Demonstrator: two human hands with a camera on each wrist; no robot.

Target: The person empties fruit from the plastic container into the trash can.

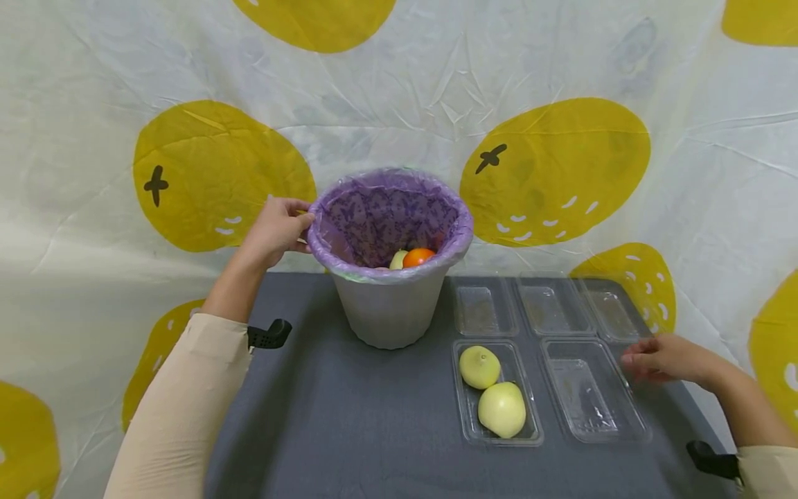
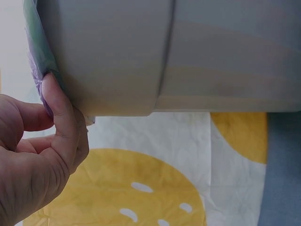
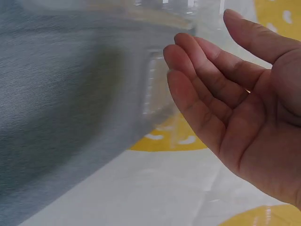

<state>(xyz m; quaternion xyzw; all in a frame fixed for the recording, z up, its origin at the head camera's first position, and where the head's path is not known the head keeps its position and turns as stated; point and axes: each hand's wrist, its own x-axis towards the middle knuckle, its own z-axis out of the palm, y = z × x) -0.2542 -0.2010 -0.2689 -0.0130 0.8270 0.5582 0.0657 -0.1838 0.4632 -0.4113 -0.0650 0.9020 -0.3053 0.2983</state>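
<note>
My left hand [image 1: 280, 231] pinches the rim of a grey bin [image 1: 389, 312] lined with a purple plastic bag [image 1: 389, 215]. In the left wrist view the thumb and fingers [image 2: 61, 108] close over the bag's folded edge. Inside the bin, an orange-red round fruit [image 1: 418, 257] lies beside a pale green one [image 1: 397, 260]. My right hand [image 1: 670, 359] hovers at the right edge of a clear plastic tray [image 1: 586, 391] with nothing in its grasp. Its fingers [image 3: 202, 99] are loosely bent, the thumb apart.
Left of that tray, another clear tray [image 1: 469, 416] holds two pale yellow-green fruits [image 1: 502, 409]. Three more clear trays, including a left one [image 1: 486, 310], stand in a row behind. All rest on a dark grey table [image 1: 349, 423] against a white cloth [image 1: 399, 90] with yellow patterns.
</note>
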